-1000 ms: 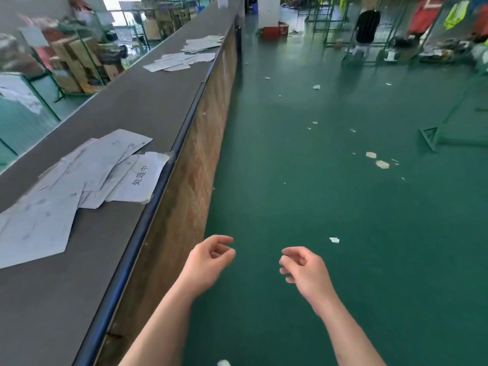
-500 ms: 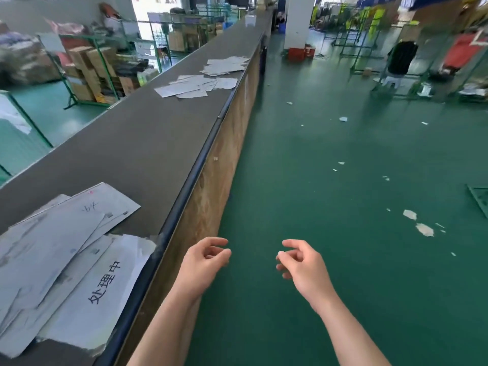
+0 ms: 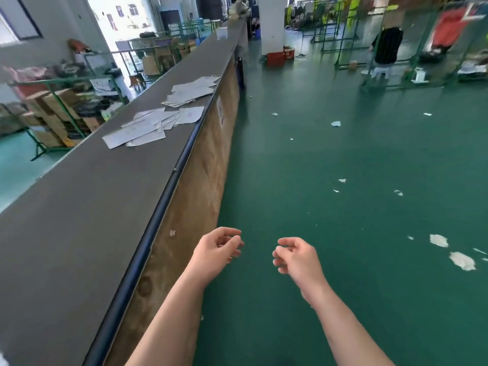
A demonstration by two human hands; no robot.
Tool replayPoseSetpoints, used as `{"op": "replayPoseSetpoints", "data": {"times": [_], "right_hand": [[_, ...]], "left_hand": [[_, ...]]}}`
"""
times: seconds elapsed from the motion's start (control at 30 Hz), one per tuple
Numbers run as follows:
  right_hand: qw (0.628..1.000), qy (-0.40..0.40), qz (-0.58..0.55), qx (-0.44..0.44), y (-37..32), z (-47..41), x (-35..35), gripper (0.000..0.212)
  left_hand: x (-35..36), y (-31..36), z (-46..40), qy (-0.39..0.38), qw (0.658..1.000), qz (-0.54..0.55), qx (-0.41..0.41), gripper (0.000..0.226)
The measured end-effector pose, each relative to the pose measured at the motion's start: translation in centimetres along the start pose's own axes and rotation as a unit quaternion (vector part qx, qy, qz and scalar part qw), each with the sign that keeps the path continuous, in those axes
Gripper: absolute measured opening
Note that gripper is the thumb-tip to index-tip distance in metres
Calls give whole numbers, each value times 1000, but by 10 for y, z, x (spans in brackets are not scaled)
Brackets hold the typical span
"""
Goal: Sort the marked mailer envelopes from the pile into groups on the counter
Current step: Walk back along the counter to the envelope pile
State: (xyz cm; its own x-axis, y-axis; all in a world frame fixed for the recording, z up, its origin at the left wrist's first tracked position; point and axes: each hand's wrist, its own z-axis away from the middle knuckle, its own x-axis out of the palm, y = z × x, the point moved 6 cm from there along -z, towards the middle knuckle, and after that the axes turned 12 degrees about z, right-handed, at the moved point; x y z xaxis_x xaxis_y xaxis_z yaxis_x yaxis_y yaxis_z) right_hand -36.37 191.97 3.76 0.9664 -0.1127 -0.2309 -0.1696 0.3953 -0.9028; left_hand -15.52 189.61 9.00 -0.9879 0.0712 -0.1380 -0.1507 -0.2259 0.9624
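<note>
Tabletop (image 3: 79, 220): long, grey, dark rounded edge along its right side; near stretch bare. Mailers (image 3: 148, 129): loose heap far down the tabletop, by that edge; second heap (image 3: 192, 92) just beyond. Left hand (image 3: 215, 253), right hand (image 3: 297, 257): off the tabletop, over green floor (image 3: 343, 159), fingers loosely curled, holding nothing. Paper scraps (image 3: 462, 261) litter the floor right of the tabletop.

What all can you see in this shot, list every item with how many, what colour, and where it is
counter: one, grey top with dark blue edge and wooden front, running along the left
near envelope pile: one, white-grey, mid-counter
far envelope pile: one, white-grey, just beyond, by the counter edge
floor: green, right of the counter
paper scraps: several, white, scattered on the floor
cardboard boxes: many, brown, on green racks behind the counter
left hand: empty, fingers loosely curled, over the floor
right hand: empty, loosely curled, beside it
</note>
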Motion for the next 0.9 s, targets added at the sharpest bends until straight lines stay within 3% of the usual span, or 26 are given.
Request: {"op": "replayPoseSetpoints", "data": {"times": [0.3, 0.47, 0.7, 0.9], "right_hand": [[988, -66, 127, -60, -117, -246, 39, 20], [982, -40, 173, -67, -185, -416, 57, 25], [982, -34, 181, -51, -277, -598, 85, 25], [987, -29, 153, -32, -318, -744, 94, 23]], "left_hand": [[-34, 26, -235, 96, 991, 91, -14, 14], [-70, 28, -409, 137, 982, 132, -18, 13], [-85, 103, -632, 97, 989, 109, -18, 11], [-81, 118, -776, 67, 995, 60, -42, 13]]}}
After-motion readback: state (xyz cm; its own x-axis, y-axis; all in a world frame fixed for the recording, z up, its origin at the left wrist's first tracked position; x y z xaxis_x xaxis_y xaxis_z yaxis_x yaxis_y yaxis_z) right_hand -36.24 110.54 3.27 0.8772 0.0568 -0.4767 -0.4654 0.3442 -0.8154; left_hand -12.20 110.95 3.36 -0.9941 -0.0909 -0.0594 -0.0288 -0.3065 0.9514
